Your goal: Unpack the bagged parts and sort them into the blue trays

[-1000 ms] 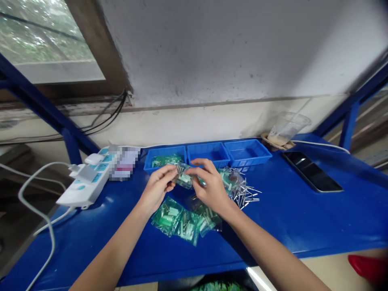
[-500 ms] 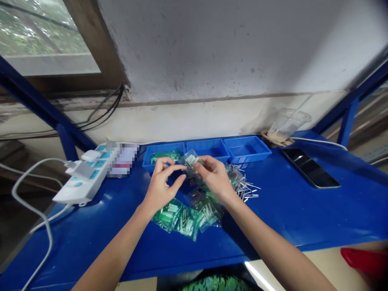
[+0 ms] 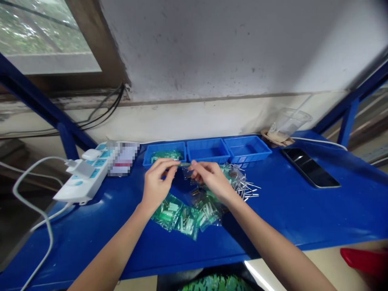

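Between my two hands, a small clear plastic bag (image 3: 183, 164) is seen nearly edge-on, its contents hard to make out. My left hand (image 3: 159, 180) pinches its left end between thumb and fingers. On the other end, my right hand (image 3: 212, 178) grips with the thumb on top and the fingers curled below. Under and in front of the hands lie several green-tinted bags (image 3: 186, 221) with pale plugs and screws inside. Loose silvery metal pins (image 3: 247, 188) are heaped to the right of my right hand, partly among more bags.
Three blue bins stand along the wall; the left bin (image 3: 147, 157) holds green bags, beside the middle bin (image 3: 209, 151) and right bin (image 3: 248, 148). A white power strip (image 3: 80, 188) with cables is at left. A phone (image 3: 311, 167) and a plastic cup (image 3: 286, 125) are at right.
My left hand has closed its fingers on the bag's left end. The bag has tipped from facing me to nearly edge-on and sits slightly lower.
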Available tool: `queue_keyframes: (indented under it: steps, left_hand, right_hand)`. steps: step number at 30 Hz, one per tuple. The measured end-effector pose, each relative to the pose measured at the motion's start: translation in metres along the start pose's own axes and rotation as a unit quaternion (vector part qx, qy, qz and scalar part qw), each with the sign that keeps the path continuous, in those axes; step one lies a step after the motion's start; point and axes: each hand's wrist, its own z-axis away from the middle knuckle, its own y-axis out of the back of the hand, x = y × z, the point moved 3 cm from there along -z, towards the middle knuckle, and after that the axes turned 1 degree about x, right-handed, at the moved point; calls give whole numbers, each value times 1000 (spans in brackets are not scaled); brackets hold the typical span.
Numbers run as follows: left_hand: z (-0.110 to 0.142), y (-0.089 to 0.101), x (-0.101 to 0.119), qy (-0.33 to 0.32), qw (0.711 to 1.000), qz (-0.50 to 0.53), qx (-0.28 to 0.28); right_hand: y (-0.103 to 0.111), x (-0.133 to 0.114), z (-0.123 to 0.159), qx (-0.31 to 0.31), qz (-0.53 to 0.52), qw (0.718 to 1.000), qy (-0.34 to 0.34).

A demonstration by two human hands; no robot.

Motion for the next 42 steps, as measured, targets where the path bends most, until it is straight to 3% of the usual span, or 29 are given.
queue_keyframes:
  steps: [2, 5, 11, 13, 16, 18, 19, 21, 23, 28, 31, 33, 37, 39, 42]
  left_hand:
    - [2, -1, 7, -95, 994, -55, -17]
    - [5, -5, 12, -148, 985, -75, -43]
    - [6, -13, -2, -12, 994, -69, -84]
    - [7, -19, -7, 9, 989, -87, -116]
    - [10, -25, -12, 14, 980, -137, -147]
    - [11, -27, -15, 28, 967, -181, -179]
    - [11, -28, -17, 38, 956, -211, -200]
    - [12, -28, -20, 53, 926, -284, -243]
    - [12, -26, -21, 51, 896, -351, -266]
    - [13, -25, -19, 15, 878, -410, -246]
    - [12, -25, -18, 2, 895, -394, -211]
    - [11, -22, -16, 0, 923, -347, -168]
    - [9, -14, -8, -43, 974, -215, -58]
    - [10, -12, -1, -88, 979, -183, -21]
    - [13, -14, 8, -144, 977, -158, -22]
  right_hand:
    - [0, 3, -3, -11, -99, 993, -63]
    - [2, 5, -6, 19, -143, 988, -58]
    - [12, -4, 3, 164, -57, 977, 122]
    - [23, -16, 12, 259, 18, 944, 203]
    - [36, -41, 22, 413, 139, 844, 314]
    - [35, -55, 20, 436, 208, 794, 370]
    - [30, -60, 16, 407, 250, 788, 389]
    - [16, -61, 6, 296, 346, 800, 391]
    - [5, -49, -1, 199, 415, 823, 333]
    - [3, -6, 3, 97, 409, 894, 154]
    - [0, 2, 7, 48, 375, 916, 135]
    - [-3, 0, 8, 37, 348, 927, 133]
    - [1, -1, 5, 89, 265, 958, 70]
    - [5, 3, 2, 90, 182, 979, 23]
    - [6, 7, -3, 19, 15, 1000, -3]
